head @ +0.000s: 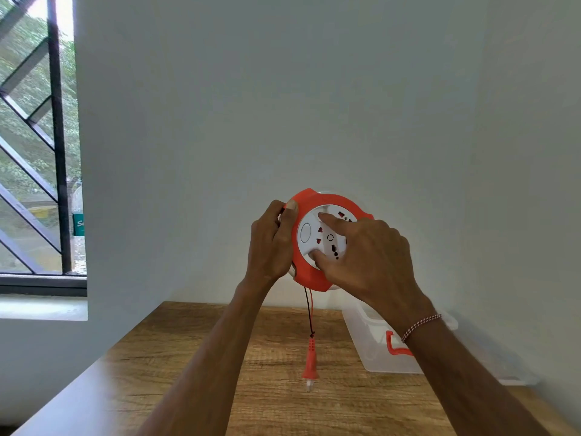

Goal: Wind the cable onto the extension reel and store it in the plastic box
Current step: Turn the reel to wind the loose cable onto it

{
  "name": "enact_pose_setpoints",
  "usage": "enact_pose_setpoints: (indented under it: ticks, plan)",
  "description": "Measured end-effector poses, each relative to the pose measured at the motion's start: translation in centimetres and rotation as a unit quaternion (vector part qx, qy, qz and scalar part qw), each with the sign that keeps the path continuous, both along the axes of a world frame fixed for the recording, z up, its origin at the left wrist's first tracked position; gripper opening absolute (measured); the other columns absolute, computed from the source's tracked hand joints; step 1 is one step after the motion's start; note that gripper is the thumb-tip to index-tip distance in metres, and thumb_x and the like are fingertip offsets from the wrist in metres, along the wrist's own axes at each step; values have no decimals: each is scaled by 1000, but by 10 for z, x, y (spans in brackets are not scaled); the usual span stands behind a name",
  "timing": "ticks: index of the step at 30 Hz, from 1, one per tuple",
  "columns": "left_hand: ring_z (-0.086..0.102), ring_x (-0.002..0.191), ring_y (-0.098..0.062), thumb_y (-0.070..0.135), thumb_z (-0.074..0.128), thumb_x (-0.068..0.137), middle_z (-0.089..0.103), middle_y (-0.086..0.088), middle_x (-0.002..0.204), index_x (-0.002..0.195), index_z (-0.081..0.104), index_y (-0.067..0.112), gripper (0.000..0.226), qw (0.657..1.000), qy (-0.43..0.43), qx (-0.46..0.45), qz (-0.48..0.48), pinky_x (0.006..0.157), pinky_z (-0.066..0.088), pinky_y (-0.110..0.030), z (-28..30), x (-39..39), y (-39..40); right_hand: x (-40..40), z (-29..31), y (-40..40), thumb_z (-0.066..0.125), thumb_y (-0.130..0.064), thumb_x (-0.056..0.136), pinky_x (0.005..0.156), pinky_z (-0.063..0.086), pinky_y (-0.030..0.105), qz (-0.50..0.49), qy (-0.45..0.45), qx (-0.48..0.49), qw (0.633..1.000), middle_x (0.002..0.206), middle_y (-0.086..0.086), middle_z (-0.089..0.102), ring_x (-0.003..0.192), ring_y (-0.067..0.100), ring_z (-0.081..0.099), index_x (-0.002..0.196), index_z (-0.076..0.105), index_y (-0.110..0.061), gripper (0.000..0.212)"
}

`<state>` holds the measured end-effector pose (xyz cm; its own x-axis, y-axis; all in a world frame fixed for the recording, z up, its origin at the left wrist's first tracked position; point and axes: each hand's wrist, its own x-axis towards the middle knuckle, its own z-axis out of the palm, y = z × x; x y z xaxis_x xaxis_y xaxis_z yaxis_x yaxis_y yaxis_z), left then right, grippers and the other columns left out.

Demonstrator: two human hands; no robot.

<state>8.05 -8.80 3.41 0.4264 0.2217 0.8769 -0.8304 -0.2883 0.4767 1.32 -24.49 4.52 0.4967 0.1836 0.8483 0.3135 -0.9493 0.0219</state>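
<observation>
I hold the round extension reel (309,272) up in the air above the table, its orange rim and white socket face turned toward me. My left hand (272,243) grips the reel's left edge, thumb lying on the orange rim. My right hand (367,253) rests on the white socket face, with the index finger and thumb pressing into it. A short length of red and black cable (309,309) hangs from the bottom of the reel and ends in an orange plug (310,363) dangling just above the table. The clear plastic box (377,347) stands on the table at the right.
The wooden table (195,372) runs along a white wall. The box has an orange latch (394,344); my right forearm crosses over it. A barred window (37,136) with a bottle on its sill is at the left.
</observation>
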Motion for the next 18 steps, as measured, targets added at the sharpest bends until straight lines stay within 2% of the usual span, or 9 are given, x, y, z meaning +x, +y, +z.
enact_pose_setpoints:
  ticks: [3,6,8,10,12,15,18]
  plan:
    - [69,69,-7,46,40,96,69,17,75,93,59,23,30,1000,4,-5,-6,57,56,-17,-1,0,1,1,2,-2,51,-72,77,81,54,39,8,2,-16,1000,121,4,66,99,26,65,134,51,-30,70]
    - [68,66,-7,44,40,97,68,15,81,89,57,27,26,1000,7,-10,-14,55,56,-17,0,-1,3,1,7,-9,55,-63,81,85,52,40,32,3,-54,998,125,7,61,107,26,55,134,50,-30,63]
    - [67,65,-8,43,40,98,68,13,80,88,57,25,27,1000,9,-9,-10,55,56,-18,0,0,3,1,11,-12,66,-48,80,82,54,39,63,-24,-79,995,117,9,61,103,25,52,127,57,-25,53]
    - [67,64,-8,41,41,99,68,11,75,90,58,20,29,1000,8,-6,-5,55,57,-20,-1,1,3,1,12,-14,77,-27,74,80,56,41,102,-44,-102,989,114,10,63,103,27,53,112,68,-20,39]
    - [68,65,-9,38,41,100,68,12,75,92,59,19,27,1000,6,-6,-5,56,57,-19,-2,1,3,-1,14,-13,85,-17,65,83,53,46,111,-9,-133,985,120,11,62,110,33,53,101,72,-21,38]
    - [68,66,-7,38,41,99,68,12,78,94,59,16,29,1000,1,-5,-3,56,55,-16,-1,1,3,-6,14,-8,85,-29,65,97,44,49,67,59,-173,981,139,6,49,126,32,40,110,70,-32,48]
    - [67,66,-4,37,42,99,67,13,78,94,59,15,28,1000,-5,1,1,55,53,-13,-1,1,4,-7,13,-4,80,-38,67,98,42,47,22,51,-191,980,142,4,47,125,33,40,116,65,-38,51]
